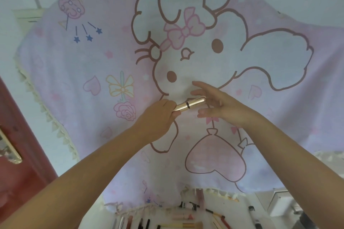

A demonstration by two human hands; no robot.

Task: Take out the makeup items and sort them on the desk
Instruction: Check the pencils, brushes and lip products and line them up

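Blurred makeup items [186,216], bottom-cropped.

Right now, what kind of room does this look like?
Probably a bedroom or dressing corner at home. A pink cartoon cloth hangs in front, makeup brushes and tubes lie in rows on a white desk, and a red door stands at the left. The left hand holds a gold tube.

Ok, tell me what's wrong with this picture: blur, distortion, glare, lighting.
Head view: strong wide-angle bending, the pink cloth bulging and its edges curving; soft, flat light with hardly any shadows; a bright glare streak along the gold tube gripped by the left hand; overall soft focus, and the makeup items at the bottom edge smeared.
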